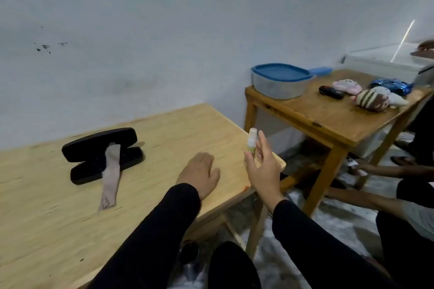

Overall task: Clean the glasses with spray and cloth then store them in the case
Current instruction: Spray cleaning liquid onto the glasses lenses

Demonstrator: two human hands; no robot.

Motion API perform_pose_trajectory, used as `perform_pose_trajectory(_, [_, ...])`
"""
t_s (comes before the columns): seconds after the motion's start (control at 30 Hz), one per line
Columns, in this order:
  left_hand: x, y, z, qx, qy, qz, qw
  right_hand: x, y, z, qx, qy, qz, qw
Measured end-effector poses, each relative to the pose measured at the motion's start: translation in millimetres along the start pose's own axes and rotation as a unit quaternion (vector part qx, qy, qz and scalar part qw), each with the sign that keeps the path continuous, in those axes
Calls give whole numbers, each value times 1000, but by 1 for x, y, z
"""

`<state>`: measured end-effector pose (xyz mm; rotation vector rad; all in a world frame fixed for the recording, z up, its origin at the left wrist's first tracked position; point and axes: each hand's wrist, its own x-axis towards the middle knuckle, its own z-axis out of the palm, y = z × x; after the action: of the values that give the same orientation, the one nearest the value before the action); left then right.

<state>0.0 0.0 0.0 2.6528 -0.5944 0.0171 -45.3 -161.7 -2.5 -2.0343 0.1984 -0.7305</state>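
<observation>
off to the left of both hands, well apart from the fingers, the black glasses case (102,155) lay half open on the wooden table (58,206), a strip of pale cloth (110,178) hanging out of it and trailing toward the near edge. the glasses themselves could not be seen; i judged they were inside the case.

the left hand (199,175) rested palm down on the table, fingers straight and relaxed, holding nothing. just right of it the right hand (261,166) hovered over the table's corner, fingers spread and loose, empty. the small spray bottle (251,141) stood upright just beyond those fingertips, very near the table's right edge; whether a finger touched it, i could not tell.

it looked like the very start, nothing cleaned yet. the next move called for a careful grip on the bottle, since a nudge could tip it off the edge. there was bare tabletop between fingers and case.
</observation>
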Motion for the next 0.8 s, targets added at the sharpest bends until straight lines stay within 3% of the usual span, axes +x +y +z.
perform_pose_trajectory(0.2, [5,-1,1,-20,7,-5,1000,9,-2,4,-30,3,-9,1000])
perform_pose_trajectory(0.37, [11,20,-6,-125,50,-4,991,10,-1,7,-45,-10,-37,998])
perform_pose_trajectory(0.57, [29,60,-22,-301,108,22,947,9,-1,6,-51,-35,-77,995])
perform_pose_trajectory(0.8, [38,74,-26,-394,109,-12,913,12,-9,1,-12,-81,-80,993])
